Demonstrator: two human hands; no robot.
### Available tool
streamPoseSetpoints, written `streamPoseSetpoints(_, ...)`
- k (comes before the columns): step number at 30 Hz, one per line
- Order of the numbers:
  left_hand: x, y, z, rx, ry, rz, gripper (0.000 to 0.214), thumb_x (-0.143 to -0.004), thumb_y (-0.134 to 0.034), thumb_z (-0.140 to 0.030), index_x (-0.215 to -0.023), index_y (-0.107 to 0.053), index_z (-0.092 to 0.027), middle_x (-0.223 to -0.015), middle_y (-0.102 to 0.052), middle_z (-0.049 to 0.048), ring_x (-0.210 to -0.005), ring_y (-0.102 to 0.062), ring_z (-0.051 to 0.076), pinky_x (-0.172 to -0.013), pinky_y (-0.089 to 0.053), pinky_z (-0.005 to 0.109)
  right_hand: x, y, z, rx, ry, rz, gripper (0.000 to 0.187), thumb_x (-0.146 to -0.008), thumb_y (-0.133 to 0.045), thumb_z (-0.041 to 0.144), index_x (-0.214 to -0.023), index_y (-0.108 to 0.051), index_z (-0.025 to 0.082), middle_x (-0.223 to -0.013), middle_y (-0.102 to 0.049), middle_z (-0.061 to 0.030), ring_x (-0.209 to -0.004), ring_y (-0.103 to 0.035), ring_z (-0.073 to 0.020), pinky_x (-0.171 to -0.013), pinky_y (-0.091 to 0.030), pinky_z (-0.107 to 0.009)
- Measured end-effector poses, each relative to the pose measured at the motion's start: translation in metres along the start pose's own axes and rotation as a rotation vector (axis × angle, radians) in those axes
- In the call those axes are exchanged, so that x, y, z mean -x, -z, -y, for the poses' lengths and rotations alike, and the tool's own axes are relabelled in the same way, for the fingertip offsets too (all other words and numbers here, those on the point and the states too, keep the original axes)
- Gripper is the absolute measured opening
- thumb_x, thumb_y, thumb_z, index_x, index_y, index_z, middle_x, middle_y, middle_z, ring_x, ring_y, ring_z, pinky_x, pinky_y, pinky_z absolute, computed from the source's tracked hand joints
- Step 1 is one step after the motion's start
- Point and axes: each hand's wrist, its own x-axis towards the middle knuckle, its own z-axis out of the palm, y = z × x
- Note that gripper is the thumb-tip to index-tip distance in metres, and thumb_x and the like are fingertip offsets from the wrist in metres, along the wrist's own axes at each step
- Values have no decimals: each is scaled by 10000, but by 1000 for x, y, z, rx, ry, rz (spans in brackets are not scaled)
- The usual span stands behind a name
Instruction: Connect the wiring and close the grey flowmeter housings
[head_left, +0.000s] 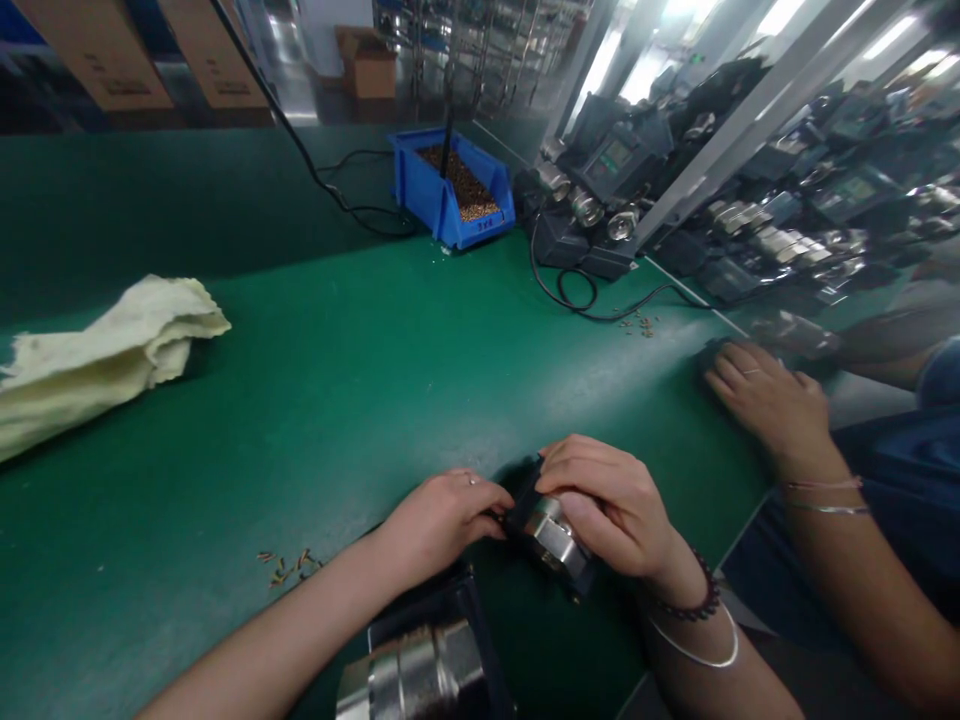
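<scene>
While the right hand (611, 505) clasps a device (553, 537), the left hand (454, 515) touches it, grip unclear, screws (303, 558) left of both.

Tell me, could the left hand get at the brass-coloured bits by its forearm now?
Probably yes: the brass-coloured bits lie loose beside the left forearm, nothing on top. The left hand, at the metal-fitted part under the right hand, would need to move back.

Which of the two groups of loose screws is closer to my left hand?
The near screws, beside your left forearm; the far screws lie by the black cable.
</scene>
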Motion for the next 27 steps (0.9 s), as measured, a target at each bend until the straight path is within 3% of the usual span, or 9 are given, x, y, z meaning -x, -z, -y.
streamPoseSetpoints(3,2,-1,4,-111,-59,-25,214,-770,-726,-182,-974,-676,-139,-902,-734,61,-877,-660,182,-790,-510,303,0,0,0,-3,-4,-5,195,-863,-429,177,-793,-610,169,-661,-648,-56,-619,-589,-156,-643,-528,-326)
streamPoseSetpoints(8,1,-4,4,-145,-59,-19,65,-766,-727,-171,-825,-705,-156,-761,-714,27,-784,-650,171,-730,-498,277,0,0,1,0,-13,-5,190,-856,-435,169,-785,-611,164,-661,-647,-60,-627,-599,-158,-641,-532,-324)
streamPoseSetpoints(11,0,1,3,-166,-77,-2,61,-780,-716,-195,-827,-711,-156,-784,-710,41,-802,-645,177,-739,-497,281,0,0,1,2,-10,-10,185,-851,-435,171,-793,-610,167,-660,-643,-56,-625,-600,-159,-638,-536,-326)
streamPoseSetpoints(15,17,44,-2,-323,-18,-82,163,-843,-649,-272,-950,-697,-159,-898,-718,63,-893,-638,197,-807,-496,312,0,1,0,-21,-1,-7,171,-842,-436,142,-812,-599,183,-669,-643,-41,-640,-613,-158,-666,-546,-328)
streamPoseSetpoints(17,38,74,-6,-444,149,-134,130,-875,-591,-237,-897,-702,-174,-872,-717,47,-866,-639,193,-824,-485,319,2,2,-1,-31,10,0,170,-840,-441,126,-842,-596,196,-697,-651,-35,-670,-630,-160,-696,-548,-328)
streamPoseSetpoints(20,81,102,-10,-535,468,-65,96,-823,-609,-186,-824,-705,-189,-836,-707,34,-827,-641,207,-765,-487,316,5,4,-4,-37,19,8,177,-838,-454,123,-888,-599,212,-735,-662,-34,-705,-648,-172,-702,-551,-333)
streamPoseSetpoints(23,120,96,-5,-441,625,18,149,-778,-653,-190,-914,-704,-220,-914,-706,30,-865,-647,209,-758,-491,305,6,4,-6,-53,23,14,188,-836,-460,123,-902,-605,222,-728,-662,-33,-686,-651,-183,-700,-553,-356)
streamPoseSetpoints(25,136,81,4,-386,596,-25,177,-780,-647,-215,-949,-696,-236,-949,-699,31,-903,-642,202,-789,-490,297,6,4,-5,-57,17,7,192,-835,-462,120,-898,-612,222,-722,-661,-33,-674,-647,-184,-700,-553,-362)
streamPoseSetpoints(27,141,67,13,-353,517,-78,114,-807,-599,-232,-866,-696,-236,-881,-690,24,-862,-638,184,-771,-487,276,6,3,-3,-72,-1,-1,182,-837,-472,123,-886,-622,215,-726,-661,-31,-681,-644,-178,-710,-549,-353)
